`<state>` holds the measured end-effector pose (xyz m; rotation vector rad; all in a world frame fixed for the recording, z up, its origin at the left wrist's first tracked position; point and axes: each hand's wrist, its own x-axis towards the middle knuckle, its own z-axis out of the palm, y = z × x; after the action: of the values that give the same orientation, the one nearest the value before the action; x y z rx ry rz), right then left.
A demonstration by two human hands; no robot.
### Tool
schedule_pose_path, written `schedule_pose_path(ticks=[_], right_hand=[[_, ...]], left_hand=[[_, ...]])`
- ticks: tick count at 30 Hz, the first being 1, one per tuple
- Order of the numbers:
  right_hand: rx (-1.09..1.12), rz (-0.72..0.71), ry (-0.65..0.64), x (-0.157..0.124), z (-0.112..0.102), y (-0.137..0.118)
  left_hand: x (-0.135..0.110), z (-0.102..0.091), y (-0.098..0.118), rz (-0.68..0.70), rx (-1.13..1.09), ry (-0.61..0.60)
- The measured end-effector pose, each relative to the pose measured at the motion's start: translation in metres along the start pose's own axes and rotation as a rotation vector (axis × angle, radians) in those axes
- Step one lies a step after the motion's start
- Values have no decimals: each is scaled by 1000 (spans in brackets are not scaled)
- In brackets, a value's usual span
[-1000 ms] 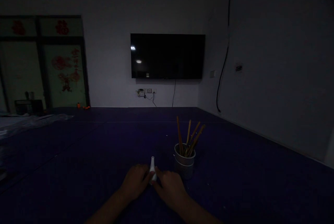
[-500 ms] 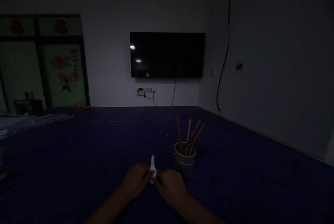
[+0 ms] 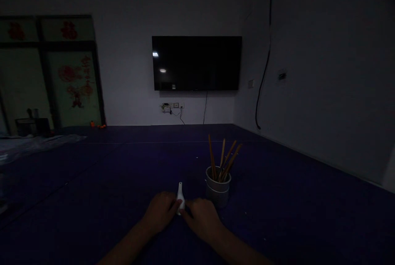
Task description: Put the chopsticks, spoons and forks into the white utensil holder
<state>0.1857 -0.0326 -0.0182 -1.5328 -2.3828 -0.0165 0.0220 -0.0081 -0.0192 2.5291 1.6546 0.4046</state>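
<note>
A white soup spoon [image 3: 180,196] lies between my two hands on the dark blue surface, its narrow handle with a small hole at the tip pointing away from me. My left hand [image 3: 161,211] grips it from the left, thumb against the bowl end. From the right, my right hand [image 3: 202,217] closes on the same end, its fingers curled and partly hidden. Just beyond my right hand stands a grey cylindrical holder [image 3: 217,193] with several wooden chopsticks [image 3: 222,156] leaning in it.
The dark blue surface [image 3: 129,166] stretches to the far wall, where a television [image 3: 197,63] hangs above sockets and cables. Clear plastic sheeting [image 3: 40,145] and a dark box [image 3: 33,126] lie at the left. Small orange objects [image 3: 101,126] sit at the back.
The whole view has shifted very slightly. Both hands stay on the spoon, with no clear movement of the spoon or the holder.
</note>
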Motion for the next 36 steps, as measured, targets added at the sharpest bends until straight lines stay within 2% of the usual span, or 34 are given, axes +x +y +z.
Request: schedule_pose_path(ticks=[36], right_hand=[[34,-22,-12,2,0,4]], left_hand=[[-1,2,-1,17,13,28]])
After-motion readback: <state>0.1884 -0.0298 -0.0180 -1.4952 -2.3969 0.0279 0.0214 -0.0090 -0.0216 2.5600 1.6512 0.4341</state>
